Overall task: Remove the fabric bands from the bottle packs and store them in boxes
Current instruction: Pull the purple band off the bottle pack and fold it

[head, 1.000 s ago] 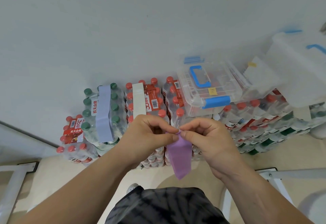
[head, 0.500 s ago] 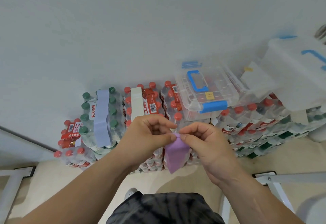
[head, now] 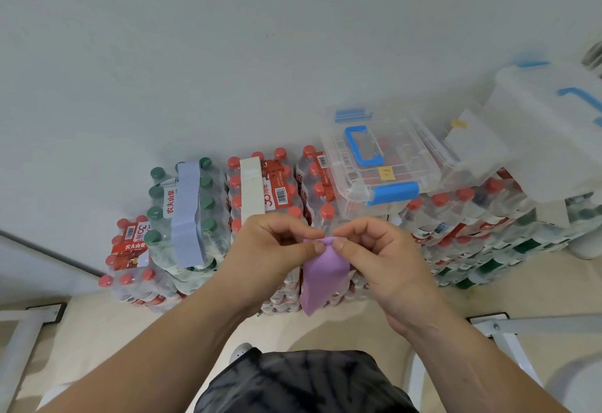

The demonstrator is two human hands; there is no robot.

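Note:
A purple fabric band (head: 321, 274) hangs in front of the bottle packs, folded over. My left hand (head: 270, 250) and my right hand (head: 374, 256) both pinch its top edge between thumb and fingers. Behind them, a blue-grey band (head: 186, 214) wraps the green-capped pack (head: 156, 217), and a cream band (head: 251, 189) wraps the red-capped pack (head: 283, 191). A clear box with a blue handle and latch (head: 378, 165) sits closed on top of the packs to the right.
More clear boxes (head: 547, 132) are stacked at the right on further bottle packs (head: 472, 223). A low red-capped pack (head: 130, 250) stands at the left. White metal frame legs (head: 19, 337) flank me on the floor. A wall rises behind the packs.
The purple band has been gathered shorter between my hands; its hanging end is higher than before. Both hands stay in nearly the same spot.

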